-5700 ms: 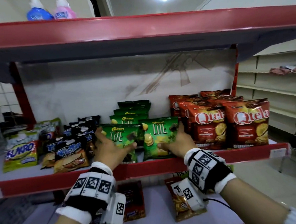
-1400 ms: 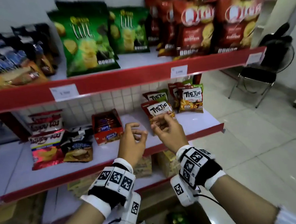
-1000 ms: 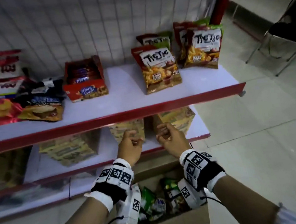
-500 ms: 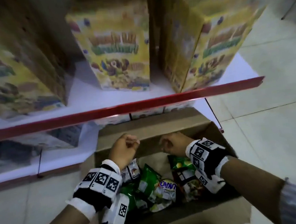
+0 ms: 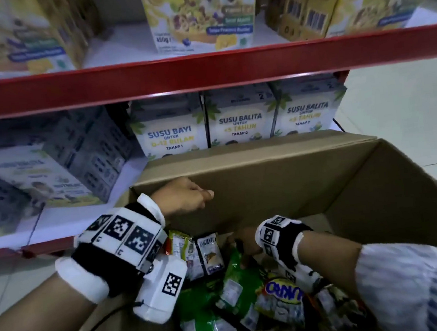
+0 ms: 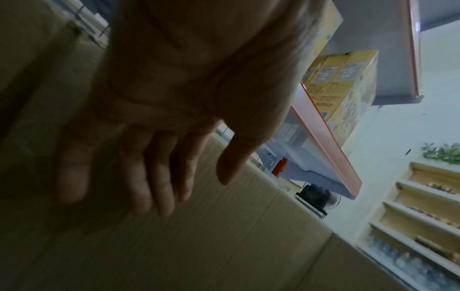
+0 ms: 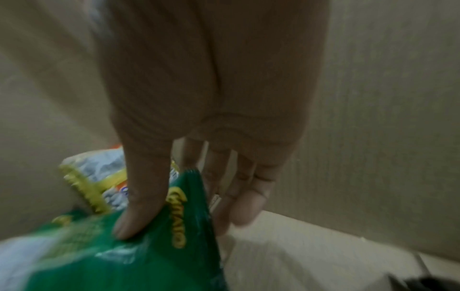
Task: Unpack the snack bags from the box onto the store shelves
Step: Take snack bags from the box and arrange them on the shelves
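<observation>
Green snack bag (image 7: 139, 254) pinched by right hand (image 7: 211, 110) — wrist view only; left hand (image 6: 174, 98) fingers relaxed, loosely spread.

The head camera looks steeply down from above into the open cardboard box (image 5: 280, 180), with the low red shelf (image 5: 203, 70) at the far side. The left wrist camera sits close behind the left hand (image 6: 174, 98) and looks along it, over the box wall, up toward the shelf on the right. The right wrist camera is very near the right hand (image 7: 211, 98), deep inside the box, facing the green bag (image 7: 124, 256). All three views share the box walls.
</observation>
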Action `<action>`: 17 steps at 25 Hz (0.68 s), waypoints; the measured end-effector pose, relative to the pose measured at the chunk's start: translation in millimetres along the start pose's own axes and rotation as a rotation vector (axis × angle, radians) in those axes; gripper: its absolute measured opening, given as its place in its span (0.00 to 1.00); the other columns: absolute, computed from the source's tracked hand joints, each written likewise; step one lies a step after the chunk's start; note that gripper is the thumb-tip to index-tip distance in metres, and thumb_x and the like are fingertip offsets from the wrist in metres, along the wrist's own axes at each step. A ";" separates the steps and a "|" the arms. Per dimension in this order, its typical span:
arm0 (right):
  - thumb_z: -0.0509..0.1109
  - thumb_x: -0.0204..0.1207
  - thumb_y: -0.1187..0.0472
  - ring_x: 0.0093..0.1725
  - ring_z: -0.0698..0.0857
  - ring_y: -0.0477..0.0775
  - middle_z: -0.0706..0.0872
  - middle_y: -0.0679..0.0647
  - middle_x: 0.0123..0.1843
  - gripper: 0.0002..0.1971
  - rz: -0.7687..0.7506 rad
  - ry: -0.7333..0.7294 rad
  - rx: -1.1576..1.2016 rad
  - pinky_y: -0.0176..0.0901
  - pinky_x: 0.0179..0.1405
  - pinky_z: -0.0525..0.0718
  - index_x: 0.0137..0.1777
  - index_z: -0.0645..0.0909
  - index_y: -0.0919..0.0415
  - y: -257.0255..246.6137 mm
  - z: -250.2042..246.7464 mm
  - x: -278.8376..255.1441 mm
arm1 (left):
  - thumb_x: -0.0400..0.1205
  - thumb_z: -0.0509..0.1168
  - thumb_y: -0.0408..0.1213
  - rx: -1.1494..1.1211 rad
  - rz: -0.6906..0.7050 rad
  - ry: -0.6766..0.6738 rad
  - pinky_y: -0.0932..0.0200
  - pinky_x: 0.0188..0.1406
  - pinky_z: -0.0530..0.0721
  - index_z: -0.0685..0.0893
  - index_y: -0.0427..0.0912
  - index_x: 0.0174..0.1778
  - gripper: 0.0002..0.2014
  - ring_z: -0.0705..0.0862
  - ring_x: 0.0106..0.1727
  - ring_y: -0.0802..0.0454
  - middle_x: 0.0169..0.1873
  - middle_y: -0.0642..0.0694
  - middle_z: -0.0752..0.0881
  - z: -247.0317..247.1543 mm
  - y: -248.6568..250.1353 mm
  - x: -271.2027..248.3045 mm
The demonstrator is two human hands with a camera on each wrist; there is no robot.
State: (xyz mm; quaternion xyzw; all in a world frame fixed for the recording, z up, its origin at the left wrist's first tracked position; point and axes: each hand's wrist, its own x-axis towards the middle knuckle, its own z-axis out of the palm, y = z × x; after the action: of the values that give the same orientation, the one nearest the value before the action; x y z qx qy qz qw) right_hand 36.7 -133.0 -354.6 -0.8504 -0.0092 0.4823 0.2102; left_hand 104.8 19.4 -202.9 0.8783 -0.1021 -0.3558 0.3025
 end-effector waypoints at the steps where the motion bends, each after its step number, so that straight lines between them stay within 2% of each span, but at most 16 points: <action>1: 0.76 0.72 0.51 0.65 0.80 0.63 0.78 0.67 0.70 0.34 -0.008 0.085 -0.005 0.46 0.58 0.77 0.73 0.73 0.67 -7.6 -2.7 -8.9 | 0.84 0.63 0.45 0.040 0.043 0.041 0.55 0.55 0.82 0.87 0.36 0.48 0.15 0.85 0.58 0.44 0.54 0.38 0.88 -6.3 0.1 -12.0; 2: 0.73 0.76 0.63 0.60 0.83 0.59 0.81 0.69 0.66 0.25 -0.036 0.085 0.010 0.44 0.59 0.79 0.71 0.75 0.72 -8.1 -2.4 -14.8 | 0.83 0.63 0.46 0.029 0.031 0.041 0.50 0.64 0.80 0.86 0.38 0.43 0.14 0.84 0.60 0.41 0.55 0.37 0.88 -6.5 -2.3 -11.7; 3: 0.70 0.76 0.70 0.53 0.86 0.52 0.84 0.70 0.60 0.20 -0.095 0.043 0.032 0.40 0.57 0.80 0.67 0.77 0.77 -12.5 -12.4 -28.7 | 0.83 0.63 0.46 0.011 0.015 0.031 0.48 0.68 0.78 0.84 0.40 0.41 0.14 0.84 0.60 0.40 0.55 0.35 0.88 -8.7 -3.2 -12.5; 4: 0.71 0.74 0.74 0.44 0.87 0.44 0.86 0.69 0.54 0.16 -0.181 0.065 0.081 0.33 0.50 0.81 0.62 0.81 0.77 -16.8 -22.5 -47.4 | 0.83 0.62 0.48 0.014 0.014 0.028 0.47 0.69 0.78 0.84 0.40 0.41 0.15 0.84 0.60 0.39 0.54 0.35 0.88 -10.1 -4.7 -14.8; 5: 0.74 0.71 0.72 0.39 0.85 0.40 0.88 0.67 0.51 0.14 -0.266 0.149 0.103 0.30 0.48 0.80 0.58 0.84 0.73 -19.5 -35.7 -72.0 | 0.83 0.61 0.52 0.029 0.032 0.051 0.46 0.69 0.78 0.84 0.39 0.44 0.18 0.85 0.60 0.39 0.54 0.35 0.88 -13.9 -2.7 -19.6; 7: 0.79 0.67 0.67 0.45 0.85 0.43 0.90 0.57 0.51 0.13 -0.422 0.341 0.135 0.34 0.55 0.79 0.52 0.89 0.61 -28.8 -67.1 -135.3 | 0.78 0.56 0.65 0.045 0.089 0.140 0.47 0.69 0.77 0.85 0.38 0.54 0.32 0.85 0.60 0.41 0.55 0.38 0.88 -23.8 2.1 -29.7; 8: 0.80 0.65 0.65 0.49 0.86 0.46 0.90 0.53 0.50 0.12 -0.484 0.428 0.158 0.38 0.59 0.79 0.49 0.89 0.56 -31.4 -80.4 -166.7 | 0.72 0.52 0.73 0.000 0.124 0.172 0.48 0.70 0.77 0.85 0.40 0.57 0.40 0.84 0.60 0.43 0.55 0.40 0.87 -29.3 6.0 -36.0; 9: 0.80 0.64 0.63 0.52 0.87 0.50 0.90 0.52 0.50 0.12 -0.553 0.515 0.198 0.41 0.60 0.81 0.48 0.89 0.54 -31.2 -91.7 -191.9 | 0.64 0.48 0.78 -0.080 0.163 0.174 0.50 0.67 0.78 0.84 0.42 0.60 0.47 0.85 0.58 0.46 0.57 0.42 0.87 -34.5 11.8 -43.3; 10: 0.80 0.63 0.62 0.54 0.87 0.52 0.90 0.53 0.50 0.11 -0.624 0.608 0.250 0.42 0.60 0.82 0.47 0.89 0.54 -31.1 -100.0 -216.6 | 0.58 0.46 0.82 -0.162 0.195 0.149 0.52 0.61 0.79 0.81 0.43 0.65 0.53 0.85 0.55 0.50 0.60 0.42 0.86 -38.6 17.9 -51.1; 11: 0.78 0.63 0.62 0.54 0.87 0.53 0.89 0.55 0.50 0.11 -0.681 0.710 0.302 0.41 0.58 0.83 0.47 0.89 0.55 -30.3 -105.4 -235.6 | 0.54 0.44 0.84 -0.228 0.215 0.104 0.56 0.54 0.78 0.76 0.45 0.71 0.59 0.85 0.53 0.53 0.63 0.43 0.84 -40.2 24.2 -59.2; 12: 0.77 0.62 0.63 0.54 0.87 0.51 0.89 0.56 0.51 0.13 -0.734 0.805 0.365 0.38 0.55 0.83 0.48 0.89 0.56 -30.4 -107.6 -248.8 | 0.51 0.43 0.85 -0.267 0.235 0.058 0.59 0.51 0.75 0.71 0.49 0.75 0.62 0.85 0.53 0.52 0.65 0.42 0.82 -39.4 28.6 -65.4; 13: 0.76 0.62 0.65 0.53 0.87 0.48 0.88 0.55 0.51 0.14 -0.793 0.893 0.435 0.35 0.53 0.83 0.50 0.88 0.57 -31.0 -108.0 -257.9 | 0.48 0.44 0.87 -0.296 0.259 0.023 0.59 0.53 0.74 0.71 0.51 0.74 0.62 0.84 0.54 0.48 0.63 0.41 0.82 -37.2 32.6 -70.9; 14: 0.75 0.62 0.67 0.53 0.87 0.46 0.88 0.54 0.51 0.16 -0.843 0.968 0.493 0.33 0.52 0.83 0.52 0.87 0.59 -31.5 -107.2 -261.4 | 0.47 0.46 0.87 -0.352 0.282 -0.017 0.57 0.57 0.75 0.76 0.48 0.68 0.60 0.84 0.55 0.45 0.59 0.42 0.83 -34.0 34.6 -75.2; 15: 0.74 0.62 0.69 0.54 0.87 0.46 0.87 0.54 0.53 0.18 -0.882 1.019 0.542 0.34 0.52 0.83 0.54 0.86 0.61 -32.0 -105.2 -261.6 | 0.50 0.51 0.84 -0.440 0.306 -0.055 0.55 0.60 0.80 0.80 0.45 0.66 0.58 0.86 0.56 0.44 0.58 0.42 0.86 -30.0 36.7 -78.6; 17: 0.70 0.66 0.70 0.58 0.86 0.50 0.86 0.56 0.58 0.20 -0.935 1.061 0.659 0.42 0.56 0.85 0.60 0.83 0.61 -31.8 -103.5 -254.1 | 0.61 0.65 0.69 -0.678 0.367 -0.049 0.53 0.53 0.88 0.83 0.42 0.61 0.40 0.90 0.51 0.46 0.53 0.41 0.90 -22.4 41.8 -83.4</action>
State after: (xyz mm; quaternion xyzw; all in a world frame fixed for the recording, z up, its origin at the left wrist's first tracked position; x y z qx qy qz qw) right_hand -7.8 -195.6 -89.3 -0.7688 -0.1210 -0.1499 0.6098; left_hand 61.2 29.3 -118.1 0.6867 -0.1414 -0.3300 0.6321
